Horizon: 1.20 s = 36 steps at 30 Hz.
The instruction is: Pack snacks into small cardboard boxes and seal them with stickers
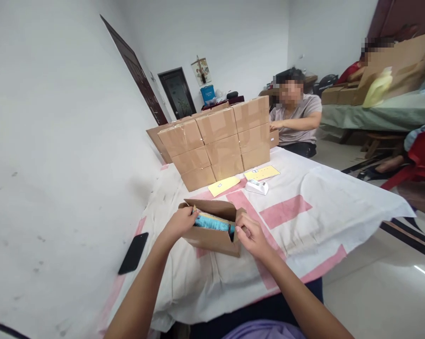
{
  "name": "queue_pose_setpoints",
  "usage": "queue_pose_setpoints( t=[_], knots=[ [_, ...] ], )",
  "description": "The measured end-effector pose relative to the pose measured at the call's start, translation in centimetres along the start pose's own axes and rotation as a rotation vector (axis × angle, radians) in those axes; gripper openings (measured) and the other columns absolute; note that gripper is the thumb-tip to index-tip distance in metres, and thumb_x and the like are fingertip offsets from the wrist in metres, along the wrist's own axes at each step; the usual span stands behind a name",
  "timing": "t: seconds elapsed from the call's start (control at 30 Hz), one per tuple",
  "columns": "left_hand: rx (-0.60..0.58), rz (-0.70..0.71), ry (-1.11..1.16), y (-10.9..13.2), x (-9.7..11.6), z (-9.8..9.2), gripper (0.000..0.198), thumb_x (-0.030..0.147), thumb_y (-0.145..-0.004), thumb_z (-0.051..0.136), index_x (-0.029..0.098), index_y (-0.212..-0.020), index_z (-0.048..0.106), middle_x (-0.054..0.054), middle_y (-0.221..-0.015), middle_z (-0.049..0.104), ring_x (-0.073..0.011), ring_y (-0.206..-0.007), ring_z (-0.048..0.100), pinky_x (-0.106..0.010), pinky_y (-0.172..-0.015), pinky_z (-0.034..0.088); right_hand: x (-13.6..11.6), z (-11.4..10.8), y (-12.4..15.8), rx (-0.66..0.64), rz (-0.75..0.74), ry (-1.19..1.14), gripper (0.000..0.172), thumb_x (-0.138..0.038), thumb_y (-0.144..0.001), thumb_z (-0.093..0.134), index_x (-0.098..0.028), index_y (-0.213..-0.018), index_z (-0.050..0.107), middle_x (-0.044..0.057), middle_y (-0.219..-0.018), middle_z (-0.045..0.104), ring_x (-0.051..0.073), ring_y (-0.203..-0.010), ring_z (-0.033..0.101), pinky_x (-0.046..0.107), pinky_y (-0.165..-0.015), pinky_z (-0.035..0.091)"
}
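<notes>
An open cardboard box (212, 242) stands on the cloth-covered table in front of me. Inside it are blue printed packets (214, 222) with a yellowish edge along their back. My left hand (181, 222) is closed on the box's left end, its thumb and fingertips beside the packets. At the right end, my right hand (250, 234) pinches the box's edge or end flap. The raised back flap stands up behind the packets. My hands hide both ends of the box, and how many packets it holds cannot be told.
Taped cartons (221, 141) form a stacked wall behind the box. Before them lie yellow cards (224, 186) and a small white device (257, 187). A black phone (133, 253) lies at the left, near the wall. Another person (297, 113) sits beyond the table's far right corner.
</notes>
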State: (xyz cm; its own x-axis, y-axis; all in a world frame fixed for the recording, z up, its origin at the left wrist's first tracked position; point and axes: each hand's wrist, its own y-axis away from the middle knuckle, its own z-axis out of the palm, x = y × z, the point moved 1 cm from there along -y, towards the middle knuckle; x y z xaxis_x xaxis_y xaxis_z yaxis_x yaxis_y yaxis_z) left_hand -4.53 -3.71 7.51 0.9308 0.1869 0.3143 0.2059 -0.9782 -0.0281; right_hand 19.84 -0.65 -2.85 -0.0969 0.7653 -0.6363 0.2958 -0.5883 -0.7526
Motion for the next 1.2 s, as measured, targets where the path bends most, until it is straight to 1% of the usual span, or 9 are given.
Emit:
queue_pose_setpoints(
  t=[0.1,0.23,0.43,0.6,0.7,0.77,0.93,1.03,1.2],
  knots=[
    [-0.008,0.007,0.048,-0.3,-0.9,-0.3,0.04,0.044,-0.092,0.039,0.019,-0.087,0.07,-0.011,-0.099,0.076,-0.0265,-0.092,0.071,-0.034,-0.078,0.054,0.1,-0.2,0.0,-0.005,-0.009,-0.011,0.02,-0.026,-0.099,0.048,-0.023,-0.079,0.046,0.003,-0.077,0.053,0.019,-0.072,0.051,0.033,-0.063,0.041],
    [-0.029,0.018,0.066,-0.5,-1.4,-0.7,0.046,0.047,-0.083,0.057,0.022,-0.12,0.069,-0.009,-0.121,0.074,-0.0267,-0.106,0.07,-0.032,-0.085,0.054,0.4,-0.5,-0.2,-0.015,0.001,-0.014,0.019,-0.026,-0.099,0.048,-0.023,-0.08,0.047,0.003,-0.078,0.055,0.019,-0.072,0.053,0.033,-0.064,0.042],
    [-0.056,0.042,0.011,0.4,-1.7,-1.0,0.028,0.048,-0.083,0.058,0.032,-0.091,0.078,-0.003,-0.104,0.079,-0.0269,-0.098,0.072,-0.032,-0.078,0.052,-0.1,-0.5,0.0,0.034,0.029,0.006,0.02,-0.025,-0.099,0.046,-0.023,-0.08,0.049,0.004,-0.079,0.057,0.02,-0.074,0.055,0.034,-0.065,0.043],
    [-0.035,0.103,-0.002,2.2,-2.1,-0.5,0.042,0.055,-0.093,0.045,0.03,-0.08,0.076,-0.004,-0.085,0.078,-0.0256,-0.084,0.072,-0.033,-0.075,0.053,-0.5,-0.1,0.3,0.042,-0.003,0.031,0.019,-0.023,-0.1,0.045,-0.023,-0.082,0.052,0.005,-0.082,0.059,0.021,-0.076,0.058,0.036,-0.067,0.047],
    [0.021,0.154,-0.014,3.0,-2.3,-0.1,0.045,0.052,-0.096,0.039,0.028,-0.088,0.076,-0.007,-0.094,0.078,-0.0263,-0.093,0.071,-0.033,-0.079,0.052,-0.2,0.2,0.6,0.116,-0.024,0.1,0.011,-0.029,-0.099,0.049,-0.025,-0.101,0.059,0.011,-0.106,0.06,0.027,-0.102,0.061,0.042,-0.08,0.052],
    [0.041,0.19,-0.025,3.4,-2.4,0.1,0.047,0.05,-0.098,0.036,0.027,-0.091,0.075,-0.007,-0.094,0.077,-0.0265,-0.096,0.07,-0.033,-0.08,0.052,-0.1,0.3,0.9,0.178,-0.034,0.121,0.03,-0.039,-0.099,0.05,-0.026,-0.126,0.054,0.015,-0.128,0.054,0.032,-0.126,0.051,0.048,-0.093,0.051],
    [-0.008,0.322,-0.048,4.4,-2.9,0.3,0.052,0.048,-0.1,0.033,0.027,-0.076,0.074,-0.005,-0.074,0.073,-0.0232,-0.076,0.068,-0.033,-0.075,0.048,0.1,1.1,1.0,-0.181,-0.063,0.099,0.048,-0.056,-0.103,0.034,-0.027,-0.136,0.055,0.012,-0.142,0.056,0.034,-0.142,0.041,0.059,-0.115,0.034],
    [-0.016,0.432,-0.064,5.1,-3.4,0.7,0.047,0.048,-0.099,0.036,0.026,-0.079,0.073,-0.004,-0.076,0.073,-0.0221,-0.075,0.066,-0.034,-0.074,0.045,0.4,1.3,0.8,-0.261,-0.052,0.155,0.054,-0.062,-0.102,0.032,-0.028,-0.132,0.061,0.01,-0.14,0.06,0.035,-0.145,0.036,0.06,-0.116,0.03],
    [0.263,0.692,-0.201,6.3,-4.0,1.9,0.032,0.045,-0.097,0.054,0.022,-0.078,0.068,-0.002,-0.071,0.069,-0.0186,-0.066,0.059,-0.032,-0.06,0.035,0.8,1.3,0.5,-0.274,-0.065,0.173,0.064,-0.074,-0.095,0.035,-0.026,-0.126,0.064,0.012,-0.137,0.062,0.036,-0.142,0.039,0.058,-0.115,0.031]
  ],
)
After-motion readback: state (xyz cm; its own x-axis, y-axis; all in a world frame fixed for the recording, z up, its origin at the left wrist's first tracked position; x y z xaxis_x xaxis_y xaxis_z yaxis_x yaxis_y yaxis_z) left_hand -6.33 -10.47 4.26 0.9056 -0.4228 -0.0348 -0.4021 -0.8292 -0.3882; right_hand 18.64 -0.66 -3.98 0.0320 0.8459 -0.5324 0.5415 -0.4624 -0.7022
